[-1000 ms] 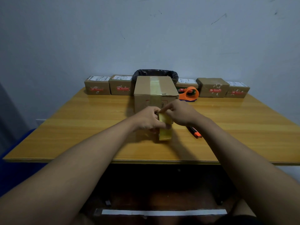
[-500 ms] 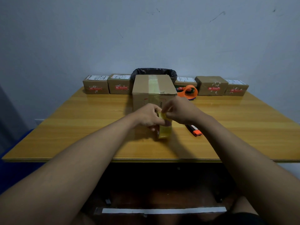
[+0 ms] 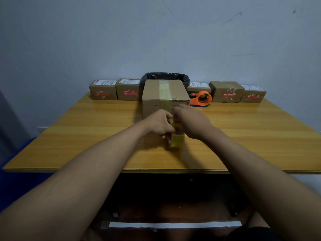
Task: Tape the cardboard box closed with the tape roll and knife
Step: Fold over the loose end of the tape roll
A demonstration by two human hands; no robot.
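A closed cardboard box stands mid-table, with a strip of yellowish tape running over its top and down its front face. In front of it, my left hand grips a roll of yellowish tape standing upright on its edge. My right hand pinches at the top of the roll, where the tape's free end seems to be. The knife is hidden behind my right forearm.
An orange tape dispenser lies right of the box. Several small labelled cardboard boxes line the table's back edge against the wall, with a black-lined bin behind the big box. The wooden table ends just below my forearms.
My hands and the roll have shifted slightly toward the box. My right forearm now covers the orange-tipped knife that showed on the table beside it.
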